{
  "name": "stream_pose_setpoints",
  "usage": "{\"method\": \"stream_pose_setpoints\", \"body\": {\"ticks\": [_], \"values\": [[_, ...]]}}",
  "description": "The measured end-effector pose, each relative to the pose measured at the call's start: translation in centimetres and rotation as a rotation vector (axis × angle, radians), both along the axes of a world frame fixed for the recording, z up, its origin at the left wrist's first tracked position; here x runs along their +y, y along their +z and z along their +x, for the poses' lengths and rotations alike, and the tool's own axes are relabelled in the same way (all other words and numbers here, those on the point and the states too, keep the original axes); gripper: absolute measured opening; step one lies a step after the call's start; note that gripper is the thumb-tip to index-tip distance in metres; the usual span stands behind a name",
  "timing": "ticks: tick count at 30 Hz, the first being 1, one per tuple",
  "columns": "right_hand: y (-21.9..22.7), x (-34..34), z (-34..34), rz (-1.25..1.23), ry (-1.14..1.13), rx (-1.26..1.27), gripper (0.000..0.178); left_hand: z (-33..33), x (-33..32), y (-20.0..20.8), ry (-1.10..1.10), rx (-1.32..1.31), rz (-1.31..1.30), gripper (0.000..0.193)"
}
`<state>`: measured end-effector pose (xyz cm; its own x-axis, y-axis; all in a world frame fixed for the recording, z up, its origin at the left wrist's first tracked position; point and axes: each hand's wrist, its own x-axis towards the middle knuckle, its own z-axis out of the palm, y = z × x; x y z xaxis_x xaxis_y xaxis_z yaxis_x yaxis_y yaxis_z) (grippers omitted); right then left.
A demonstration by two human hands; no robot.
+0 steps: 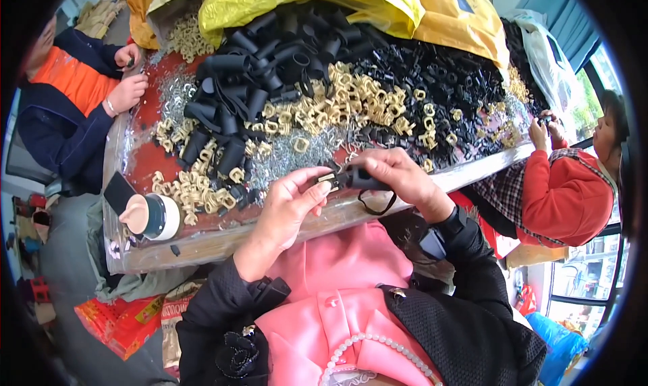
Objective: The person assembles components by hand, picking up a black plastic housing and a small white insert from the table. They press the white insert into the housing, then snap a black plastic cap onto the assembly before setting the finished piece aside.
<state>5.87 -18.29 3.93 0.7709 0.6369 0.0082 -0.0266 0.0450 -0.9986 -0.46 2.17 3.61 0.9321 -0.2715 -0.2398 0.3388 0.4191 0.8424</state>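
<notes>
My left hand [290,200] pinches a small gold-and-black piece [327,179] between thumb and fingertips, above the table's near edge. Close beside it, my right hand [399,173] is closed around a black cylindrical piece [364,179]. A thin black loop [378,202] hangs below that hand. The two held pieces meet or nearly meet; my fingers hide whether they are joined. Just beyond my hands lie a heap of small silvery metal bits [290,160] and a pile of gold-coloured ring-like parts [337,102].
Black tubular parts [236,65] and small black parts [412,62] cover the table's far side, below yellow sacks [263,5]. A white-and-dark jar [162,217] and black phone-like slab [120,192] stand near left. Co-workers sit left [67,109] and right [567,190], handling small parts.
</notes>
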Motion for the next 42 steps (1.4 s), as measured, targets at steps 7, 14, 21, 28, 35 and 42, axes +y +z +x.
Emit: {"method": "stream_pose_setpoints", "body": {"ticks": [7, 14, 21, 28, 35, 42], "values": [[0.9, 0.8, -1.1, -0.277, 0.061, -0.529, 0.035, -0.4, -0.4, 0.1, -0.043, -0.083, 0.174, 0.027], [1.3, 0.8, -2.0, -0.241, 0.032, -0.621, 0.033, -0.4, -0.1, 0.2, -0.136, -0.062, 0.189, 0.025], [0.6, 1.4, -3.6, -0.345, -0.117, -0.659, 0.028, -0.9, -0.6, -0.2, -0.148, -0.056, 0.263, 0.027], [-0.6, 2.3, -4.7, -0.248, -0.261, -0.598, 0.022, -1.0, -0.5, -0.3, -0.162, 0.036, 0.171, 0.029], [-0.9, 2.3, -3.5, -0.165, -0.116, -0.48, 0.041, -0.2, -0.3, -0.8, -0.11, 0.087, 0.111, 0.029], [-1.9, 2.3, -2.9, -0.028, 0.18, -0.518, 0.084, 0.0, -0.3, -1.3, -0.122, 0.129, 0.027, 0.034]]}}
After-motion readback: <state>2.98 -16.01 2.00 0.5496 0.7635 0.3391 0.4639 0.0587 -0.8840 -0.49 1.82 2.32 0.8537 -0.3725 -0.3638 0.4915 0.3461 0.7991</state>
